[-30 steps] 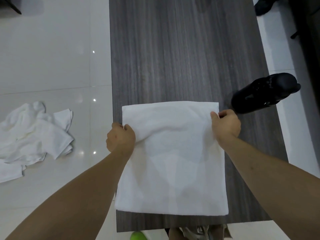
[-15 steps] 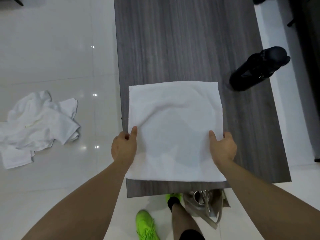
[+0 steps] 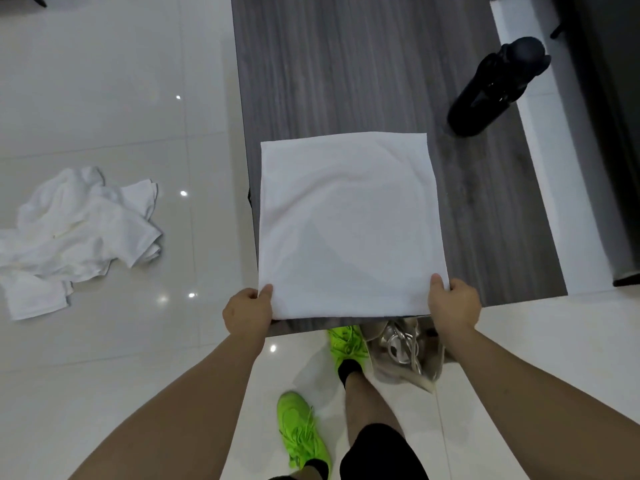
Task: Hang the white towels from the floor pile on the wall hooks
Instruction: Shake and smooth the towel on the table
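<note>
White folded towel (image 3: 349, 223) lies flat on table (image 3: 346, 64); left hand (image 3: 247, 311) and right hand (image 3: 454, 304) pinch its near corners, thumbs on top, forearms extended.

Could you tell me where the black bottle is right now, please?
The black bottle stands at the upper right of the head view, near the right edge of the grey table, beyond the folded towel.

I can't see the fingers under the towel (image 3: 348, 223); the pile (image 3: 74, 233) runs off the left edge.
</note>
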A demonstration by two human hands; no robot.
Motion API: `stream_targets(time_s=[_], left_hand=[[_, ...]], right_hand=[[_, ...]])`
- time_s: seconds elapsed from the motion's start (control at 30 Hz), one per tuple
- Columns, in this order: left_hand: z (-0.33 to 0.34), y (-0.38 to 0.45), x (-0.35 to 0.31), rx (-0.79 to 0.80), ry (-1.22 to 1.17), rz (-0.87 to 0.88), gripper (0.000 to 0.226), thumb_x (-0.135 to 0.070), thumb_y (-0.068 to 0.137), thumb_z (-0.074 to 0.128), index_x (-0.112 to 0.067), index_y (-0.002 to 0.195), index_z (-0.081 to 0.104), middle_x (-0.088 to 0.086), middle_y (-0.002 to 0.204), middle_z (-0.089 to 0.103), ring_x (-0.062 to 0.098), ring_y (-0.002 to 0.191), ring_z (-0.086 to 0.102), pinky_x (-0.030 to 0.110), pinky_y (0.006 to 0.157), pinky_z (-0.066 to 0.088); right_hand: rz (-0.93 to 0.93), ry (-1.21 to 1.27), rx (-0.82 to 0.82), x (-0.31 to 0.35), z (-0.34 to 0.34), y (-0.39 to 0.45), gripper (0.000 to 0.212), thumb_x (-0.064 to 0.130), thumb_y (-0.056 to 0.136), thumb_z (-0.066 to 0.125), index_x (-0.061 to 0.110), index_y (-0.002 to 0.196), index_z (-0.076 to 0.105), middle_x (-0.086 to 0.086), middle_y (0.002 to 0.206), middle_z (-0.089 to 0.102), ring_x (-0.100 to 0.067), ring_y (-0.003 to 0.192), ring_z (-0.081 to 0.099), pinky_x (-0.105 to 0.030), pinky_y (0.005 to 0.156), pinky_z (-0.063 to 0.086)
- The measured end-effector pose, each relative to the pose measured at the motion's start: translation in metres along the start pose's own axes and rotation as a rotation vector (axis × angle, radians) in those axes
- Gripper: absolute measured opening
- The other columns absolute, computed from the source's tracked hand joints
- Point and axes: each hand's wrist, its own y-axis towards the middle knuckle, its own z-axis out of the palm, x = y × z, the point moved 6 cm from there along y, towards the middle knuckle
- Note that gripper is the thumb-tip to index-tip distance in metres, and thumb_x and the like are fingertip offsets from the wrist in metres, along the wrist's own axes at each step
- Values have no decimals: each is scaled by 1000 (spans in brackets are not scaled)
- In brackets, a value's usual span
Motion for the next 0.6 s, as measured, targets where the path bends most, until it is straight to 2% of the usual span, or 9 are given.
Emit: stream_targets(time_s=[0.07,0.13,0.2,0.33,0.47,0.53,0.6], left_hand=[[-1,-2,12,1,-21,-74,34,-44,87,67,-11,83,67,5,82,65,29,80,66,38,77,58],[-3,-6,18,-11,-53,-115,29,-39,84,73,-11,86,68,4,82,64,29,85,67,38,82,57],[-4,-10,21,-16,-74,-149,25,-31,81,77,-9,88,68,6,85,65,28,85,65,33,78,54],[-8,-19,25,-25,-131,-218,17,-17,79,78,-6,87,67,9,87,65,23,77,58,29,70,44],[-12,-21,40,-3,-214,-295,16,-9,80,77,-5,92,68,11,94,66,25,86,59,31,76,50],[-10,-17,49,88,-223,-344,24,-1,83,70,-2,106,66,15,109,67,25,90,60,35,86,54],[-8,-18,54,191,-268,-420,28,9,85,62,6,113,61,19,116,66,27,92,63,39,84,58]], right_hand=[[56,4,-2,-9,-3,-3,41,38,93,55,1,78,64,-18,85,63,-33,77,59,-39,74,52],[105,43,26,-14,-6,-8,34,32,92,58,1,81,65,-14,83,63,-27,74,57,-35,71,48],[161,90,44,-21,-9,-10,25,25,89,64,2,82,64,-10,81,61,-23,72,54,-31,68,43],[277,188,52,-27,-12,-19,11,9,80,72,5,83,62,-6,77,57,-27,79,55,-32,71,49],[409,272,96,-43,-11,-24,11,4,75,74,6,80,64,-11,86,65,-31,83,62,-42,84,57],[491,262,205,-53,-7,-26,22,1,73,74,-1,94,68,-16,92,69,-35,88,66,-49,87,57],[534,279,286,-56,-5,-30,29,-5,78,71,-6,106,64,-19,100,67,-38,95,66,-52,88,56]])
